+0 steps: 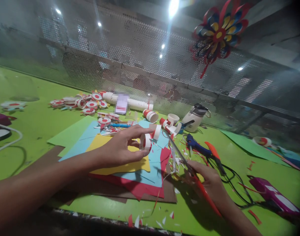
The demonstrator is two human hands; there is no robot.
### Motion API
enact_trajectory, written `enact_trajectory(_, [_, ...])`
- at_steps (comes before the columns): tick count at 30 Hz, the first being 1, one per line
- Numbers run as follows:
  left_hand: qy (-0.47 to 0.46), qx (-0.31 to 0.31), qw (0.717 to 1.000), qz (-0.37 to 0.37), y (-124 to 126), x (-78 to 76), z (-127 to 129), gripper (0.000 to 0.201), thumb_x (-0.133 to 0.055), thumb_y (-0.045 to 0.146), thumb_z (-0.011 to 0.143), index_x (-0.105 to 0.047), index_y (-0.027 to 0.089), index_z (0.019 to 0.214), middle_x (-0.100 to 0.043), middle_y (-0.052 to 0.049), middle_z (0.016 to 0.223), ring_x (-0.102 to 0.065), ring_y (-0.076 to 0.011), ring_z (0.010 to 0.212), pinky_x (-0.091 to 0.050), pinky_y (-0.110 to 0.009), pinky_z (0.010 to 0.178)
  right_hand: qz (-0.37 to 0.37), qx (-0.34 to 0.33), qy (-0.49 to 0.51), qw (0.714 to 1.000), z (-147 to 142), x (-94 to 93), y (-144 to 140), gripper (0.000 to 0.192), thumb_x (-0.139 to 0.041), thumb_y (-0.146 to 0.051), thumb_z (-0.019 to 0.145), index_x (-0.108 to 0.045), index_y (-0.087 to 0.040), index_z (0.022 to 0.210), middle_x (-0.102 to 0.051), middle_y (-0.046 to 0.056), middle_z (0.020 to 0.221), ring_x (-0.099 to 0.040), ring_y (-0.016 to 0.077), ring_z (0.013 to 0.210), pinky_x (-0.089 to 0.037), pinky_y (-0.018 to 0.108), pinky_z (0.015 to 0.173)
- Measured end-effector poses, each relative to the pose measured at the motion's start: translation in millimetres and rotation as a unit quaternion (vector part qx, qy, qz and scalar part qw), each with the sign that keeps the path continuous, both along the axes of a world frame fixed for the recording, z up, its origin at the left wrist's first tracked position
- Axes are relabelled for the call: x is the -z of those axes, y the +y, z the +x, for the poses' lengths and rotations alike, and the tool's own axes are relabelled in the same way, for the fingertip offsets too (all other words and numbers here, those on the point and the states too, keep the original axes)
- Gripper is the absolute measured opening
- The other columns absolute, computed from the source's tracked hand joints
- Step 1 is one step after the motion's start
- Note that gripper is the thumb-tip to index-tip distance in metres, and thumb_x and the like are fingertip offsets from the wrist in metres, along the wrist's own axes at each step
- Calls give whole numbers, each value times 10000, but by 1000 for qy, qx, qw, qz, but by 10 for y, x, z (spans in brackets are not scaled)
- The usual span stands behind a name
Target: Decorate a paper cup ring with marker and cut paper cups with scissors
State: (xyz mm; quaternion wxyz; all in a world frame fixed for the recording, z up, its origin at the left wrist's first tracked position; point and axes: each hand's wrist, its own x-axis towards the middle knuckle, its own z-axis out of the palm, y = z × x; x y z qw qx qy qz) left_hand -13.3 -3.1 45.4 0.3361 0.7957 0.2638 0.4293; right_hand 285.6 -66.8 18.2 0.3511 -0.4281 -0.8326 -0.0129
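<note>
Left hand (120, 147) pinches a paper ring (147, 141); right hand (206, 178) grips scissors (186, 164) (finished rings (91, 104) piled behind, sheets (120, 164) uncut).

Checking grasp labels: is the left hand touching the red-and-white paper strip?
Touching. The head view shows the left hand pinching the red-and-white paper strip between thumb and fingertips, above the coloured paper sheets.

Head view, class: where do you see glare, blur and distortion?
Head view: ceiling lights flare on the mesh screen; corners darken and the table edge bows; left hand with paper ring is fairly sharp, right hand with scissors softer.
</note>
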Motion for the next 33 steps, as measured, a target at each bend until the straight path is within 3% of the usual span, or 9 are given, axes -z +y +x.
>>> enact_trajectory(3, [-31,52,997,-44,2,-28,2,502,-663,232,824,-506,233,1301,-628,-61,1154,-652,-153,938,-574,-333,878,10,12,-6,1000,42,15,23,295,-612,-146,797,-651,-218,1080,-761,51,947,-728,218,785,-585,313,675])
enact_trajectory(6, [-56,106,987,-109,20,-72,-22,419,-691,251,815,-555,206,1209,-650,-82,1141,-639,-203,1028,-547,-370,901,1,6,-5,1000,36,14,8,303,-612,-164,811,-643,-236,1104,-754,51,975,-724,225,834,-586,318,696])
enact_trajectory(10, [-68,147,967,-195,55,-125,-93,383,-678,296,841,-629,232,1215,-598,-96,1323,-548,-272,1218,-494,-404,957,-55,-21,-12,998,28,-14,-41,277,-600,-177,835,-641,-235,1102,-740,65,1002,-712,228,884,-572,300,715])
enact_trajectory(17, [-131,220,925,-279,126,-121,-140,350,-557,363,894,-695,204,1173,-615,-150,1294,-613,-244,998,-495,-331,722,-175,-89,-18,980,-25,-152,-183,158,-532,-132,834,-657,-209,891,-669,10,747,-620,152,629,-510,249,605])
enact_trajectory(21, [-107,245,916,-298,122,-119,-120,352,-530,389,902,-707,189,1130,-651,-146,1153,-595,-201,838,-468,-309,672,-226,-65,-22,972,-83,-229,-245,138,-565,-193,887,-664,-253,961,-709,10,899,-666,159,778,-529,247,703])
enact_trajectory(25, [-81,254,917,-297,90,-130,-97,317,-552,393,882,-721,194,1063,-626,-132,1140,-572,-206,848,-449,-286,644,-250,-86,-53,963,-123,-311,-246,156,-611,-252,881,-652,-287,1027,-713,-2,935,-685,161,837,-547,244,727])
enact_trajectory(30, [-72,250,925,-278,70,-153,-89,324,-567,405,863,-721,184,1043,-637,-127,1100,-559,-240,936,-448,-301,682,-278,-120,-38,952,-155,-396,-237,151,-606,-313,881,-670,-260,1007,-719,20,907,-691,173,794,-570,275,726])
enact_trajectory(33, [-63,254,924,-277,73,-162,-95,331,-565,411,855,-723,184,1037,-638,-128,1110,-568,-228,882,-444,-299,651,-296,-124,-39,946,-138,-405,-230,173,-601,-356,879,-685,-235,971,-712,36,851,-682,187,749,-570,296,702])
